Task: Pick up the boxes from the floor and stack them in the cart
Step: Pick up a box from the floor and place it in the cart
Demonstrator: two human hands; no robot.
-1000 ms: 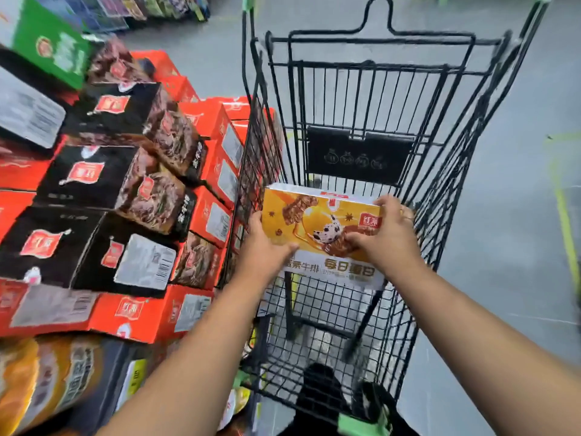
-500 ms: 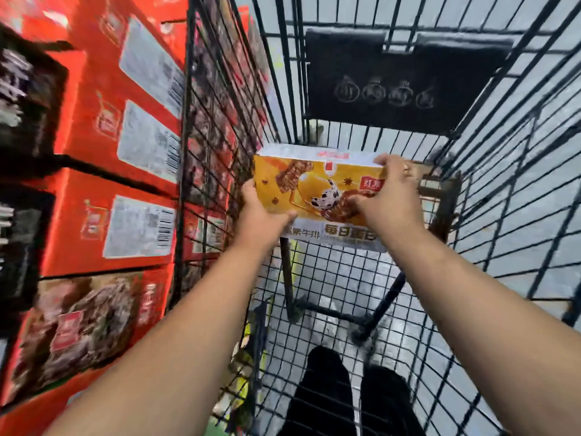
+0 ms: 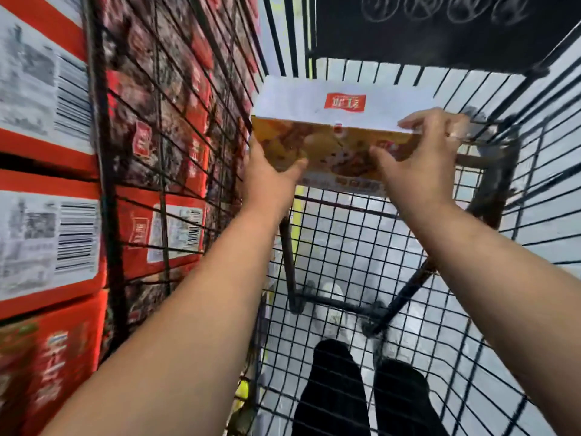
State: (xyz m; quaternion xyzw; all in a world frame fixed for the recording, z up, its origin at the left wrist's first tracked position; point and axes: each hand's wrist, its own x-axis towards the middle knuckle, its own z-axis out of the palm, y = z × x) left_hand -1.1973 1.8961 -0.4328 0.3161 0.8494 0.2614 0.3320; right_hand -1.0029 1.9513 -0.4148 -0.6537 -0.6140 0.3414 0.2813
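Observation:
I hold a yellow box (image 3: 333, 127) with a white top and a red logo inside the black wire cart (image 3: 345, 247), low and near its far end. My left hand (image 3: 270, 174) grips the box's left end, thumb on the front face. On the right end, my right hand (image 3: 421, 155) clasps it, fingers over the top edge. The box tilts so its white top faces me. Whether it touches the cart's floor is hidden.
Stacked red boxes (image 3: 47, 215) with white barcode labels press against the cart's left wall. A black panel (image 3: 440, 29) hangs on the cart's far wall. My legs and white shoes (image 3: 330, 306) show through the mesh floor. Grey floor lies to the right.
Both hands have carried the box down and forward, deeper into the cart. The box has tipped so its white top shows. The view has dropped closer to the cart's floor.

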